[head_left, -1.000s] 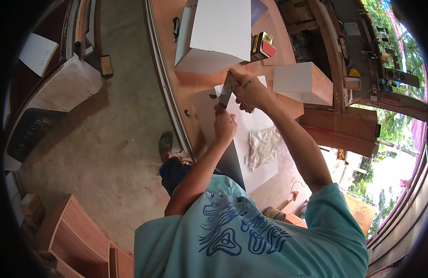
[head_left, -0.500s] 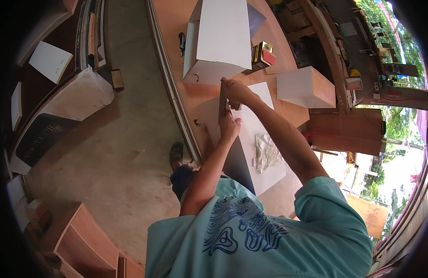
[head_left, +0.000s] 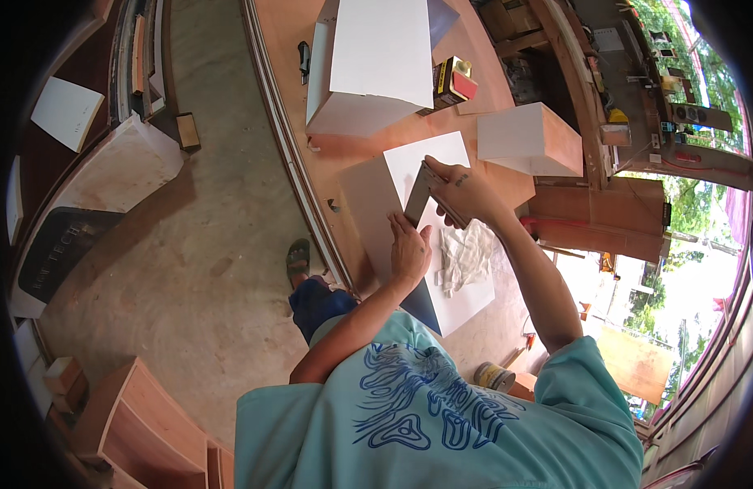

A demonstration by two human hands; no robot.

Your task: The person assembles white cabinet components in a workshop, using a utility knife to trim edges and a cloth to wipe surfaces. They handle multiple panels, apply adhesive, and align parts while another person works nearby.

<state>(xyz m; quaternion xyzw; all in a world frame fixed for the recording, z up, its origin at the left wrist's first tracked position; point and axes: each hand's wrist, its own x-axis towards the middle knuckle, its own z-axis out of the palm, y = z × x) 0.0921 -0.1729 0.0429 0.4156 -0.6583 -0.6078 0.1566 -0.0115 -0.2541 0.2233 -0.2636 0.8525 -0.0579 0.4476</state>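
In the head view, my right hand (head_left: 466, 196) grips a flat brownish-grey piece (head_left: 418, 197), its fingers wrapped around one side; its exact kind is unclear. The piece is held tilted over the white top of a box (head_left: 438, 147) with a greyish side. My left hand (head_left: 409, 253) lies at the box's long edge, fingers stretched out and thumb apart, with its fingertips at the lower end of the piece. A crumpled white cloth (head_left: 466, 254) rests on the box top, just below my right hand.
A larger white box (head_left: 380, 49) stands beyond on the brown worktable (head_left: 340, 163), with a utility knife (head_left: 304, 62) on its left and a small dark-and-yellow carton (head_left: 451, 85) on its right. A smaller white-and-wood box (head_left: 515, 138) sits to the right. A round can (head_left: 494, 376) is near my torso.
Both hands have moved nearer and to the right, bringing the flat piece over the white box top. My left fingers, earlier curled around its lower end, are now stretched out.
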